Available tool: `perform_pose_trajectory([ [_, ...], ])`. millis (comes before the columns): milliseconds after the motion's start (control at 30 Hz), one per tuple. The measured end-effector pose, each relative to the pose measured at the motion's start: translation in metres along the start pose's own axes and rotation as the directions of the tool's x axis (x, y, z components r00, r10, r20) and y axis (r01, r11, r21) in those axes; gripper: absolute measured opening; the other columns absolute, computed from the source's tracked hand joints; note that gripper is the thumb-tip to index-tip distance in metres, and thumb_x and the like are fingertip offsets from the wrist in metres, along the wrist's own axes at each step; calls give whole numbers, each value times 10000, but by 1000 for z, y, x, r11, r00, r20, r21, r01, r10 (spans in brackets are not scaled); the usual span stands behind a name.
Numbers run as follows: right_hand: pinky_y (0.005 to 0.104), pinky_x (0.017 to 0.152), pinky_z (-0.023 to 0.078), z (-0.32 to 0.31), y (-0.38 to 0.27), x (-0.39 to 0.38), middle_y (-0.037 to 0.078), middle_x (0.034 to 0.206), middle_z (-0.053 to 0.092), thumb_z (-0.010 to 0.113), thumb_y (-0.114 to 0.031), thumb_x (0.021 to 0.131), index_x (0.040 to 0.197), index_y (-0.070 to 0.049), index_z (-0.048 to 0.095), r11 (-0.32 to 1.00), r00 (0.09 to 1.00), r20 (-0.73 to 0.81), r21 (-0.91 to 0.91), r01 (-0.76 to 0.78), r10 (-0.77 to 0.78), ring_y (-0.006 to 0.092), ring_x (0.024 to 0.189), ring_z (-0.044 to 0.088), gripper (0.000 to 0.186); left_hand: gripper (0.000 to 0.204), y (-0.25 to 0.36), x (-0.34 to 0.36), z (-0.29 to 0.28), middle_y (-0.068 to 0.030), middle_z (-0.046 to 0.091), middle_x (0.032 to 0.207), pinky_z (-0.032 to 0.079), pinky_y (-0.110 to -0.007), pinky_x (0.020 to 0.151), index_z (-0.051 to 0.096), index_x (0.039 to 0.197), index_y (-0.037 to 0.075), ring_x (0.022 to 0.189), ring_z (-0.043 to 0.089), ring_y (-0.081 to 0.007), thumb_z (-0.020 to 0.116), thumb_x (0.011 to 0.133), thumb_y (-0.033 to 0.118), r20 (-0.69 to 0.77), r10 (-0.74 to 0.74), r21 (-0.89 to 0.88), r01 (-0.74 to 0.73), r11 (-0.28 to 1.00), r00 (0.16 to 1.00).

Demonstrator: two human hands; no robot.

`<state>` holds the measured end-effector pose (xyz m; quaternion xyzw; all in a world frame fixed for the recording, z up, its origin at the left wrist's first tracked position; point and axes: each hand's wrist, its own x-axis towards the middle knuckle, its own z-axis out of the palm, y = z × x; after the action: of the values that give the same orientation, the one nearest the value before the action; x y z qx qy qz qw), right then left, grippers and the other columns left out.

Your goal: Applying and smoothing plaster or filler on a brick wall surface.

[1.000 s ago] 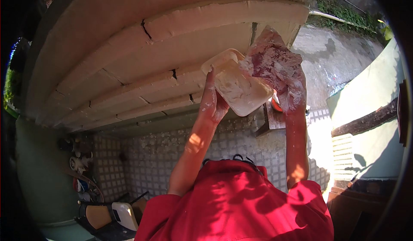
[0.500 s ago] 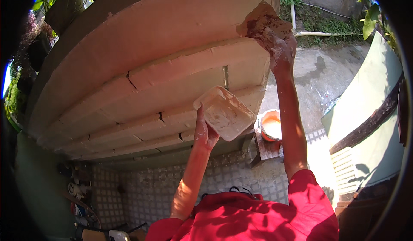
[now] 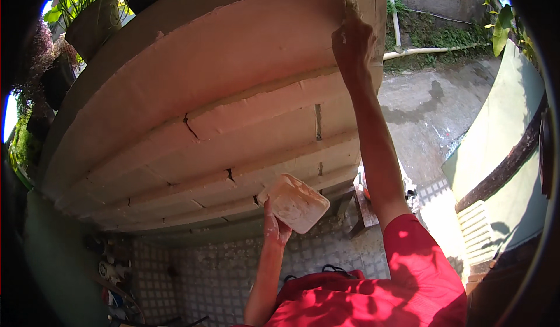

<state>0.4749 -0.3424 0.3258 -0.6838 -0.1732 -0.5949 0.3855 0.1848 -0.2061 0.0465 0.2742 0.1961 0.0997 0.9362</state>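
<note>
My left hand (image 3: 276,225) grips a whitish plastic tub (image 3: 300,203) by its left side, tilted so its smeared, pale putty shows. My right hand (image 3: 353,42) is stretched up to the top right of a large, curved, ridged surface (image 3: 245,47). Its fingers are closed on a putty spreader (image 3: 351,3), seen nearly edge-on with pale putty on it. Whether its edge touches the surface I cannot tell. Short dark cracks and gaps cut across the ridges below.
A wooden stool (image 3: 366,213) stands below the right end of the surface, partly behind my right arm. A white pipe (image 3: 431,50) runs along the far ground edge. At the right a dark pole (image 3: 501,178) leans by a pale wall (image 3: 493,134). Potted plants (image 3: 93,23) hang top left.
My right hand has moved up and slightly left, turning the spreader from broad face to nearly edge-on. My left hand has lowered the tub. My right arm now hides most of the orange bucket.
</note>
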Motion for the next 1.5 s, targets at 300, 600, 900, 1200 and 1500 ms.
perform_pose_trajectory([
  [300, 488, 542, 481, 29, -72, -46, 209, 637, 585, 542, 15, 692, 919, -1, 588, 999, 996, 81, 35, 29, -31, 413, 627, 602, 232, 669, 4, -11, -8, -57, 513, 1343, 464, -424, 1002, 413, 1388, 119, 1207, 526, -239, 534, 900, 561, -64, -5, 56, 8, 998, 998],
  [600, 496, 563, 469, -46, -4, -27, 244, 701, 594, 477, 9, 768, 1148, -13, 604, 977, 993, -113, 209, 51, -28, 430, 649, 598, 402, 667, -5, -16, -9, -62, 505, 1349, 458, -439, 1008, 412, 1389, 112, 1220, 513, -251, 547, 898, 543, -52, -43, 73, 46, 996, 998],
  [900, 506, 570, 485, 18, -73, -66, 213, 644, 572, 537, 28, 680, 944, -9, 600, 975, 978, 164, 162, -155, 128, 433, 649, 599, 274, 677, -8, -20, -23, -76, 495, 1356, 476, -472, 992, 412, 1388, 117, 1217, 515, -277, 585, 878, 528, -12, -37, 5, 37, 999, 999],
  [1200, 471, 612, 505, -39, -13, -17, 270, 752, 615, 482, -41, 756, 1116, -17, 632, 952, 995, 31, 290, -102, 97, 443, 693, 612, 391, 694, -6, -19, -30, -84, 487, 1364, 464, -490, 1003, 399, 1397, 127, 1228, 505, -290, 590, 868, 532, 23, -18, -1, 18, 1000, 1000],
  [1500, 483, 582, 515, 12, -30, -20, 210, 666, 599, 574, -3, 675, 915, -1, 624, 996, 998, 57, -81, 43, -38, 408, 647, 617, 245, 742, -13, -21, -28, -64, 489, 1363, 468, -440, 998, 393, 1403, 122, 1216, 518, -262, 578, 854, 586, -79, 5, 62, 0, 998, 997],
])
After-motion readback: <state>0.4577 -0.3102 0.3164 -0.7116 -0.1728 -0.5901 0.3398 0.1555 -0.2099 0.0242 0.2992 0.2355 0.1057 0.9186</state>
